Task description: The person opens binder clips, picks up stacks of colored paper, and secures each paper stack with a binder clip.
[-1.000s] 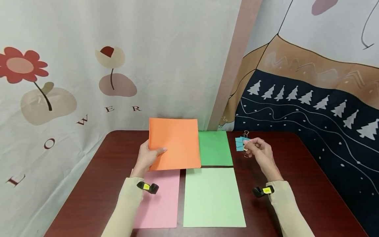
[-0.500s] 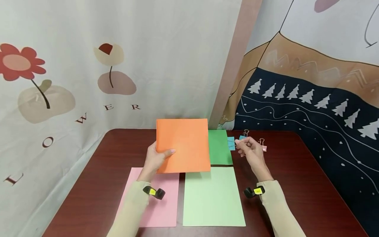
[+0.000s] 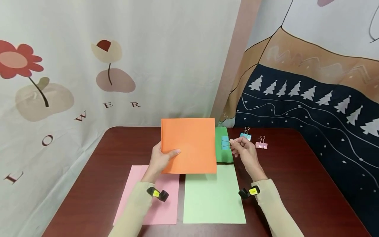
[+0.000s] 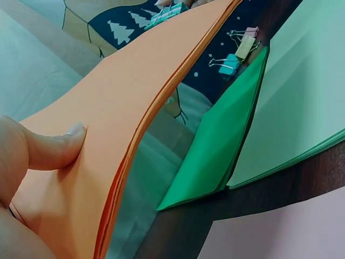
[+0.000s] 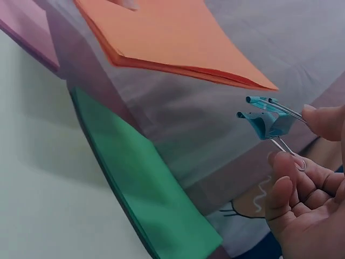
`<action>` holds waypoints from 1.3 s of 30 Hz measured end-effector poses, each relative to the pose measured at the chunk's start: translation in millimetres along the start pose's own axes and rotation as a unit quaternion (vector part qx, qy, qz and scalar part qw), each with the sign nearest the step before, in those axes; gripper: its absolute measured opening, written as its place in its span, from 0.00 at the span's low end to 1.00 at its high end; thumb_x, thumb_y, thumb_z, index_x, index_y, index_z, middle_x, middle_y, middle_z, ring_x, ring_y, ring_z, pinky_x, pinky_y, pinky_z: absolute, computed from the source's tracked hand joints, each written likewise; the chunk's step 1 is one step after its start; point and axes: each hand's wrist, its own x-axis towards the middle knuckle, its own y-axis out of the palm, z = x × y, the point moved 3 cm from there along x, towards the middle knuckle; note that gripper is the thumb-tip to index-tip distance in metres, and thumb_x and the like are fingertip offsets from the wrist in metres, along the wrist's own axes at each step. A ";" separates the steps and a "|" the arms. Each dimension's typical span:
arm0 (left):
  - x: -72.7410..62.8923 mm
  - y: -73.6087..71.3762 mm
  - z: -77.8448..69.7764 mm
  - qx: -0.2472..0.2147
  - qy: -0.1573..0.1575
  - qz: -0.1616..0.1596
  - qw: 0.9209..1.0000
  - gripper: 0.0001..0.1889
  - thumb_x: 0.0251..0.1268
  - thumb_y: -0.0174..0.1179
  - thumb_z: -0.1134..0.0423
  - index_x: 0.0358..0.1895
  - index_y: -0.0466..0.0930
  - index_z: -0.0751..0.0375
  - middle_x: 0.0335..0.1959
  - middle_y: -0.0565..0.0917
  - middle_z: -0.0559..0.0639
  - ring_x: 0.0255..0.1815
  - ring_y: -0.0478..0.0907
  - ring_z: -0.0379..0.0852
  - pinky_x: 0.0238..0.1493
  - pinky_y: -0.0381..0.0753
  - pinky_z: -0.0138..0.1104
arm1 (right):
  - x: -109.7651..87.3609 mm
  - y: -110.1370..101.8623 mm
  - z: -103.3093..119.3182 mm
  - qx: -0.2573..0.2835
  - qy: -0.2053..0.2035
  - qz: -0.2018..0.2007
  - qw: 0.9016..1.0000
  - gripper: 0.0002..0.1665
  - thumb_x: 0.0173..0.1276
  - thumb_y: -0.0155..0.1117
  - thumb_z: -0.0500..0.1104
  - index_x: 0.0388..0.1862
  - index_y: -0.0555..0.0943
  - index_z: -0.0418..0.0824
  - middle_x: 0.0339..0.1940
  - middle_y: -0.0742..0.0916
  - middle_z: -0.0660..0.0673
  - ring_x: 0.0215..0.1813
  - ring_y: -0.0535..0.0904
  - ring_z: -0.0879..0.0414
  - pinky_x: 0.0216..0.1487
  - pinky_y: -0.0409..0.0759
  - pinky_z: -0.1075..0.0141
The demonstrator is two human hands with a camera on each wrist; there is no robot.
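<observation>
My left hand (image 3: 160, 160) grips a stack of orange paper (image 3: 192, 141) by its left edge, thumb on the front face, holding it up over the table. In the left wrist view the orange stack (image 4: 108, 108) bends a little and its sheets fan slightly at the edge. My right hand (image 3: 245, 152) pinches a blue binder clip (image 3: 225, 143) by its wire handles. The right wrist view shows that clip (image 5: 275, 125) with its mouth spread, just off the corner of the orange stack (image 5: 178, 43). Thumb and fingers press the two handles from opposite sides.
Dark green paper (image 3: 223, 153) lies behind the orange stack, partly covered by it. Light green paper (image 3: 214, 197) and pink paper (image 3: 165, 200) lie in front. Another blue clip (image 3: 245, 136), a pink clip (image 3: 262, 144) and a yellow clip (image 4: 245, 47) lie at the right on the brown table (image 3: 296, 184).
My left hand has brought the orange stack rightward, over more of the dark green paper. My right hand has moved left with the blue binder clip, away from the other clips, narrowing the gap.
</observation>
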 end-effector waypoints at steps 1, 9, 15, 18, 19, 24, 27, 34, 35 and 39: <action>-0.1 1.3 -0.1 0.001 0.001 0.003 1.000 0.27 0.55 0.78 0.64 0.59 0.79 0.57 0.52 0.86 0.57 0.40 0.85 0.46 0.43 0.85 0.36 | -0.3 1.1 0.0 0.002 0.000 0.000 1.000 0.18 0.76 0.64 0.53 0.43 0.78 0.38 0.32 0.85 0.48 0.31 0.77 0.58 0.33 0.79 0.69; -1.8 6.9 1.9 0.007 -0.007 0.005 1.000 0.28 0.54 0.79 0.61 0.59 0.79 0.55 0.51 0.86 0.56 0.40 0.85 0.47 0.44 0.84 0.36 | -1.1 7.4 0.7 0.012 -0.010 0.001 1.000 0.19 0.78 0.62 0.50 0.41 0.77 0.33 0.28 0.84 0.48 0.27 0.75 0.59 0.29 0.77 0.69; -4.5 8.4 1.1 0.018 -0.004 0.004 1.000 0.28 0.54 0.79 0.61 0.59 0.79 0.55 0.51 0.87 0.57 0.39 0.86 0.47 0.44 0.85 0.37 | -1.1 10.7 1.2 0.001 -0.002 -0.004 1.000 0.16 0.78 0.62 0.48 0.38 0.78 0.35 0.27 0.85 0.49 0.25 0.74 0.59 0.27 0.75 0.70; -5.9 8.6 0.0 0.021 -0.003 0.001 1.000 0.28 0.54 0.79 0.61 0.59 0.80 0.56 0.51 0.87 0.56 0.39 0.86 0.47 0.44 0.85 0.37 | -1.9 11.8 2.2 0.001 0.000 -0.004 1.000 0.15 0.77 0.63 0.47 0.37 0.78 0.37 0.26 0.85 0.51 0.24 0.73 0.60 0.27 0.74 0.70; -6.3 8.8 -0.6 0.022 -0.001 -0.001 1.000 0.28 0.54 0.79 0.62 0.59 0.80 0.56 0.51 0.87 0.57 0.39 0.86 0.47 0.44 0.84 0.37 | -2.2 11.9 2.3 0.003 0.003 -0.006 1.000 0.14 0.77 0.63 0.47 0.37 0.78 0.37 0.26 0.85 0.51 0.24 0.73 0.59 0.26 0.74 0.70; -6.2 11.6 -2.0 0.014 0.003 0.002 1.000 0.27 0.54 0.79 0.63 0.58 0.80 0.57 0.50 0.87 0.58 0.38 0.86 0.46 0.43 0.84 0.36 | -3.9 11.2 2.8 0.004 0.010 -0.012 1.000 0.13 0.76 0.64 0.47 0.36 0.79 0.39 0.26 0.85 0.49 0.24 0.73 0.59 0.26 0.74 0.70; -5.9 13.3 -1.6 0.005 0.002 0.006 1.000 0.27 0.54 0.79 0.64 0.58 0.80 0.58 0.49 0.87 0.58 0.38 0.86 0.46 0.42 0.85 0.36 | -4.2 11.6 1.6 0.003 0.013 -0.011 1.000 0.13 0.76 0.64 0.48 0.36 0.79 0.39 0.27 0.86 0.47 0.24 0.73 0.59 0.26 0.74 0.69; -6.2 15.8 0.1 0.000 -0.003 0.008 1.000 0.28 0.54 0.79 0.63 0.59 0.79 0.58 0.50 0.87 0.58 0.38 0.86 0.46 0.43 0.85 0.36 | -3.8 15.3 -2.9 0.013 0.019 -0.001 1.000 0.15 0.76 0.64 0.50 0.37 0.78 0.39 0.28 0.85 0.47 0.25 0.74 0.58 0.29 0.76 0.67; -6.4 16.0 0.3 -0.001 -0.004 0.008 1.000 0.28 0.54 0.79 0.63 0.59 0.79 0.57 0.50 0.87 0.58 0.38 0.86 0.46 0.43 0.85 0.36 | -3.9 16.2 -3.3 0.016 0.021 -0.002 1.000 0.15 0.76 0.64 0.50 0.37 0.78 0.39 0.28 0.85 0.47 0.26 0.74 0.58 0.29 0.76 0.67; -7.3 17.6 0.3 -0.004 -0.003 0.005 1.000 0.28 0.54 0.79 0.64 0.59 0.80 0.58 0.49 0.87 0.59 0.36 0.86 0.46 0.41 0.85 0.36 | -4.8 19.3 -4.0 0.021 0.024 -0.006 0.999 0.13 0.76 0.64 0.50 0.37 0.78 0.41 0.28 0.85 0.50 0.26 0.74 0.58 0.30 0.77 0.66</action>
